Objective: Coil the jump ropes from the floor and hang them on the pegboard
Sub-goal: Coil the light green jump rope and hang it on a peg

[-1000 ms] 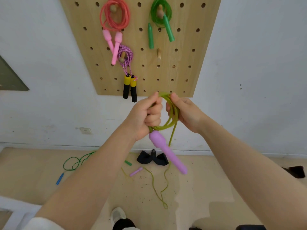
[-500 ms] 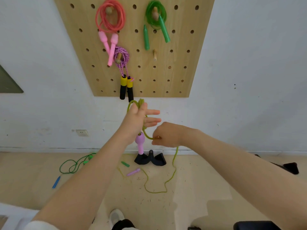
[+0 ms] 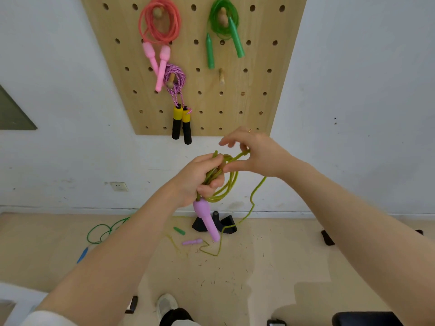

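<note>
My left hand [image 3: 200,182] grips several coils of an olive-green jump rope [image 3: 229,187] in front of the wall, and one lilac handle [image 3: 207,217] hangs below the fist. Just to the right, my right hand [image 3: 256,152] pinches a strand of the same rope next to the coils. The loose rest of the rope trails down to the floor, where its second lilac handle [image 3: 191,242] lies. Above is the wooden pegboard [image 3: 263,85] with one bare peg [image 3: 221,76]. A green rope with a blue handle [image 3: 101,231] lies on the floor at the left.
Three coiled ropes hang on the pegboard: a pink rope [image 3: 160,22], a green rope [image 3: 223,20] and a purple braided rope with black-yellow handles [image 3: 179,109]. A black stand [image 3: 226,225] sits by the wall. My shoe [image 3: 166,304] is at the bottom.
My right hand has risen from below the left hand to beside its top, bringing another strand up to the coils. More of the rope has come off the floor.
</note>
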A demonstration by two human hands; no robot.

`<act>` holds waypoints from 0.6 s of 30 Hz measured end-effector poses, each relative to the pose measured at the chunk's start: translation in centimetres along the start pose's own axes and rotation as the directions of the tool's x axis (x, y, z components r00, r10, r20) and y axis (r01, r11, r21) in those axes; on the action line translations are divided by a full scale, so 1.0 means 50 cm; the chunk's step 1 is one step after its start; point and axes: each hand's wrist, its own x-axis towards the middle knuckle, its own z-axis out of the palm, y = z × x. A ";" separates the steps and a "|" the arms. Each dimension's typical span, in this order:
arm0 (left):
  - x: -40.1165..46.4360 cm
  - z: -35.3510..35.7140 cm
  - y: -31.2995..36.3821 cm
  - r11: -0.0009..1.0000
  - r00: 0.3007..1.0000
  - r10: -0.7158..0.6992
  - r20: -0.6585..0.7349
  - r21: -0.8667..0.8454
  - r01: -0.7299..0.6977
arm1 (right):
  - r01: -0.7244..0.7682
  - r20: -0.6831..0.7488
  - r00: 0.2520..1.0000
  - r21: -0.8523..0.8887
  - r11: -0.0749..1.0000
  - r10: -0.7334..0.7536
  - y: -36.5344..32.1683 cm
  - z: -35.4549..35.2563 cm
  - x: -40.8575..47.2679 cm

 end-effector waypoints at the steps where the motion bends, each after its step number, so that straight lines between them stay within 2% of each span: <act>1: 0.001 0.000 0.001 0.999 0.999 -0.032 0.016 -0.016 0.033 | 0.019 0.036 0.999 0.037 0.999 -0.020 0.002 0.002 0.001; 5: 0.001 0.000 0.008 0.993 0.993 -0.101 0.059 -0.053 0.105 | -0.041 0.199 0.980 0.192 0.980 0.002 0.005 0.014 0.005; 8: 0.002 -0.001 0.013 0.996 0.996 -0.088 0.034 -0.005 0.088 | -0.110 0.171 0.982 0.187 0.976 0.078 0.005 0.016 0.007; 10: 0.004 -0.002 0.020 0.998 0.998 -0.065 0.016 0.019 0.065 | -0.114 0.125 0.989 0.253 0.961 0.084 0.000 0.018 0.007; 14: 0.001 0.002 0.034 0.998 1.000 0.001 -0.002 -0.068 -0.001 | -0.121 0.071 0.993 0.605 0.787 0.098 -0.007 0.029 0.006; 16: 0.000 0.003 0.029 0.991 0.998 0.064 -0.017 -0.117 -0.065 | -0.132 0.062 0.990 0.677 0.724 0.123 -0.004 0.034 0.005; 18: 0.001 -0.004 0.024 0.954 0.991 0.128 -0.047 -0.268 -0.136 | -0.170 0.079 0.984 0.707 0.687 0.162 0.011 0.037 -0.002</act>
